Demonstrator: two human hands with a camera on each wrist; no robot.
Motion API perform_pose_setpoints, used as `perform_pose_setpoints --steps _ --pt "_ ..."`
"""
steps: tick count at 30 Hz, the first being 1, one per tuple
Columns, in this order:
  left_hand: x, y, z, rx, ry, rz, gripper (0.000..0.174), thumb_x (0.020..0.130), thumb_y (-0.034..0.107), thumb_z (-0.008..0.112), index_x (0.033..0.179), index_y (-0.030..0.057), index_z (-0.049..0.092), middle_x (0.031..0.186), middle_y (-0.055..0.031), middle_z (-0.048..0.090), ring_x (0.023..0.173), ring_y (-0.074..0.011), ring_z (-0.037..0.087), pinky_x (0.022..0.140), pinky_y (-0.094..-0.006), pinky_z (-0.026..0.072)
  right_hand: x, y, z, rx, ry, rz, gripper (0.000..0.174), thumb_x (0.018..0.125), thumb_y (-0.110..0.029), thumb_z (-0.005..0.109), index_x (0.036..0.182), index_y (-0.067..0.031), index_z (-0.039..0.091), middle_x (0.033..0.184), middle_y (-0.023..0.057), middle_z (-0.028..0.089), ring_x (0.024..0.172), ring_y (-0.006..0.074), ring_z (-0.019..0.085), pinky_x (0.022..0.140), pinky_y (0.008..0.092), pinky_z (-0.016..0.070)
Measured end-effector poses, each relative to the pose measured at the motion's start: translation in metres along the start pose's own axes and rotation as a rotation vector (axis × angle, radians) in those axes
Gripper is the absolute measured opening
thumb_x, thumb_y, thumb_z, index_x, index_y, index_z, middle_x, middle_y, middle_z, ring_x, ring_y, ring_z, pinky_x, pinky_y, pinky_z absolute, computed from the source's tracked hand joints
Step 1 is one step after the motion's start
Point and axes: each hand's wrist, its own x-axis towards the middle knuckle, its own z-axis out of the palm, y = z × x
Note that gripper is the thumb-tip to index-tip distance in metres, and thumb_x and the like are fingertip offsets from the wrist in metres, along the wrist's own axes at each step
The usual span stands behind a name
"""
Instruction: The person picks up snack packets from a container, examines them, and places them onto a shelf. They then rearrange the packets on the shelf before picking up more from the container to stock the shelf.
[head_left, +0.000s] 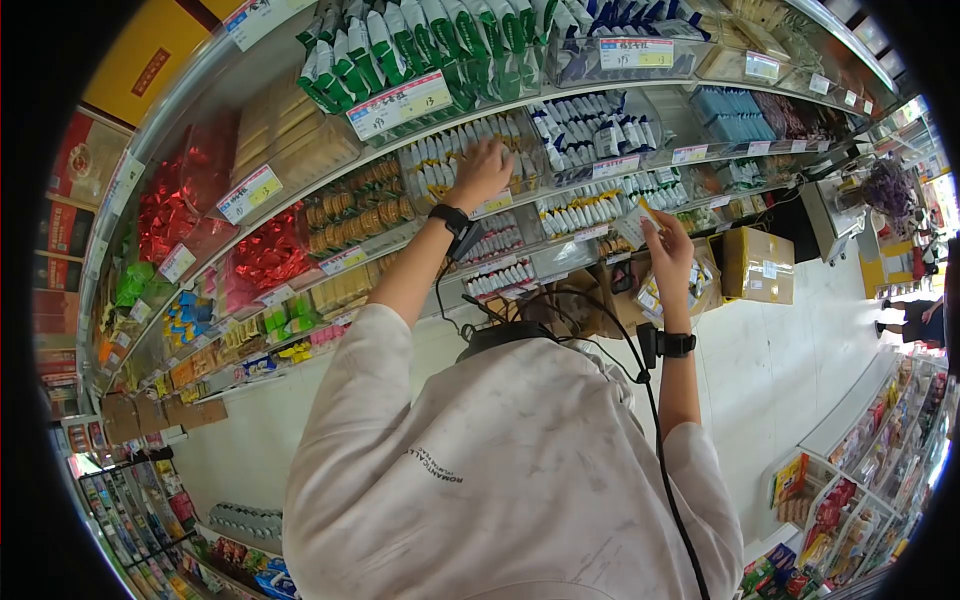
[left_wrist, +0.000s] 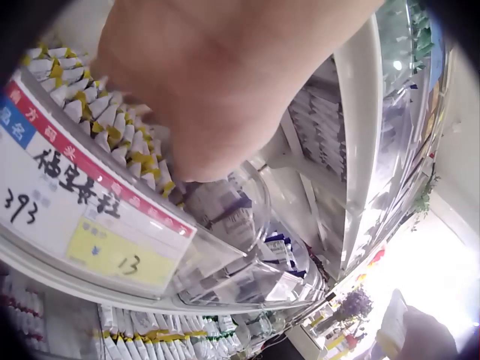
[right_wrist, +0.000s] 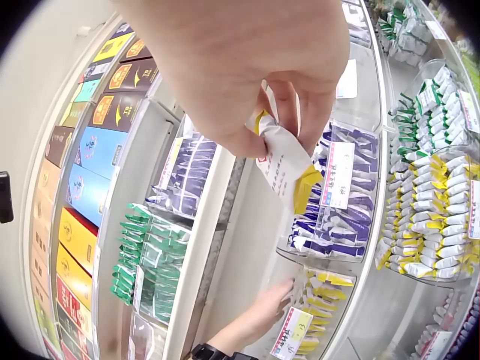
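Observation:
My right hand (head_left: 668, 245) pinches a small white snack packet with yellow ends (right_wrist: 283, 163) between thumb and fingers, held up in front of the shelves. My left hand (head_left: 485, 172) reaches over a clear bin of matching white-and-yellow packets (left_wrist: 105, 112), fingers at the top of the rows. In the left wrist view the back of that hand hides its fingertips. From the right wrist view, its fingers look loosely extended beside the packets in the bin. A price label (left_wrist: 97, 202) is fixed on the bin's front.
Beside that bin are blue-and-white packets (head_left: 575, 130) and round biscuits (head_left: 355, 210). Green-and-white packets (head_left: 420, 45) fill the shelf above. A cardboard box (head_left: 758, 265) stands on the floor at right. A black cable (head_left: 665, 470) runs down the person's back.

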Motion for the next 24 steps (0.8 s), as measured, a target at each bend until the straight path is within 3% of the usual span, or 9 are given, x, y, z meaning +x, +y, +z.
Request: perform_pose_setpoints --steps 1,4,5,11,14,17,24 --pt "-0.003 -0.004 -0.002 0.034 0.048 -0.083 0.076 0.102 0.054 0.043 0.152 -0.0032 0.038 0.16 -0.0308 0.027 0.148 -0.0524 0.023 0.118 -0.0673 0.0177 -0.001 -0.005 -0.001 0.004 0.018 0.002 0.027 0.098 -0.015 0.069 0.117 0.0032 0.065 0.077 -0.0037 0.055 0.068 0.0017 0.042 0.059 0.0207 0.0331" --pt "0.003 -0.035 0.008 0.025 0.068 -0.367 0.091 0.1 0.059 0.044 0.15 -0.0162 0.029 0.155 -0.043 0.021 0.146 -0.0588 0.019 0.117 -0.0662 0.0179 -0.006 -0.008 -0.007 -0.034 0.021 0.039 0.027 0.098 -0.015 0.069 0.118 0.0032 0.065 0.076 -0.0038 0.055 0.067 0.0016 0.042 0.059 0.0207 0.0329" --pt "0.001 -0.043 0.006 0.01 0.004 -0.383 0.1 0.099 0.063 0.042 0.147 -0.0232 0.022 0.153 -0.048 0.016 0.147 -0.059 0.016 0.118 -0.0656 0.0164 -0.004 -0.007 -0.009 -0.054 0.014 0.054 0.027 0.098 -0.015 0.069 0.118 0.0032 0.065 0.076 -0.0037 0.055 0.067 0.0016 0.043 0.059 0.0206 0.0329" --pt "-0.003 -0.059 0.008 0.013 -0.078 -0.419 0.101 0.099 0.065 0.037 0.15 -0.0205 0.019 0.158 -0.0425 0.015 0.149 -0.055 0.014 0.119 -0.0646 0.0146 -0.003 0.007 -0.013 -0.074 0.0 0.059 0.028 0.098 -0.015 0.069 0.118 0.0039 0.064 0.078 -0.0014 0.06 0.068 0.0023 0.047 0.06 0.0211 0.0355" --pt "-0.01 -0.045 0.001 0.034 -0.014 -0.389 0.098 0.099 0.064 0.038 0.152 -0.017 0.02 0.161 -0.0361 0.017 0.151 -0.0489 0.016 0.12 -0.0634 0.0145 -0.003 0.0 -0.009 -0.025 -0.016 0.057 0.029 0.098 -0.015 0.069 0.119 0.0049 0.064 0.088 0.0035 0.066 0.075 0.0046 0.056 0.066 0.0219 0.0432" --pt "-0.009 -0.047 0.001 0.042 -0.009 -0.247 0.096 0.099 0.063 0.039 0.154 -0.0135 0.022 0.162 -0.0307 0.021 0.152 -0.0436 0.018 0.12 -0.062 0.0151 -0.002 0.002 -0.008 -0.017 -0.035 0.065 0.03 0.098 -0.014 0.069 0.12 0.0059 0.062 0.101 0.0086 0.07 0.086 0.0083 0.064 0.074 0.0234 0.0491" --pt "-0.008 -0.047 0.002 0.064 -0.058 -0.265 0.093 0.1 0.063 0.038 0.155 -0.0103 0.024 0.162 -0.0284 0.023 0.152 -0.0414 0.02 0.121 -0.0611 0.0168 -0.004 -0.002 -0.005 -0.007 -0.039 0.048 0.029 0.098 -0.012 0.068 0.12 0.006 0.062 0.104 0.0095 0.07 0.091 0.0099 0.065 0.077 0.0242 0.0505"
